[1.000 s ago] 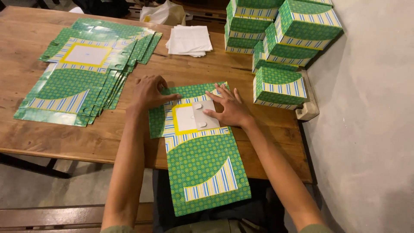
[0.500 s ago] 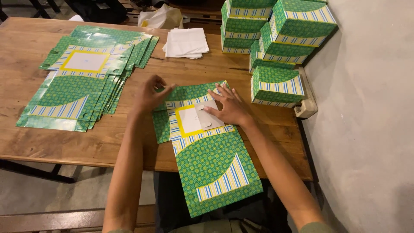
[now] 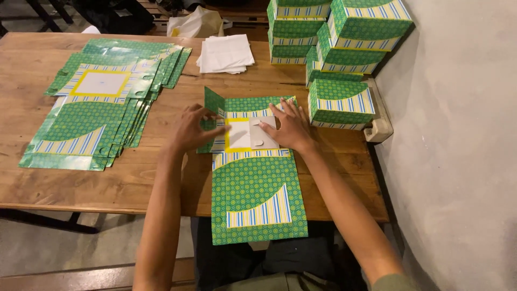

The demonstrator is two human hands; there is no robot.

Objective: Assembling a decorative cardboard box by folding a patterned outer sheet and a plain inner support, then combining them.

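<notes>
A flat green patterned cardboard box blank (image 3: 253, 188) with yellow and blue stripes lies on the wooden table (image 3: 161, 183), its near end hanging over the front edge. My left hand (image 3: 195, 128) presses the blank's left flap, which stands partly raised. My right hand (image 3: 288, 126) lies on the right flap, folded inward so its plain white inner side shows over the yellow-framed centre panel.
A fanned pile of flat blanks (image 3: 102, 102) lies at the left. Folded green boxes (image 3: 339, 102) are stacked at the back right against the grey wall (image 3: 458, 134). White paper sheets (image 3: 225, 53) and a plastic bag (image 3: 196, 22) sit at the back.
The blank has been straightened in front of me. My left hand has moved onto the left flap, lifting it, while my right hand stays on the folded right flap.
</notes>
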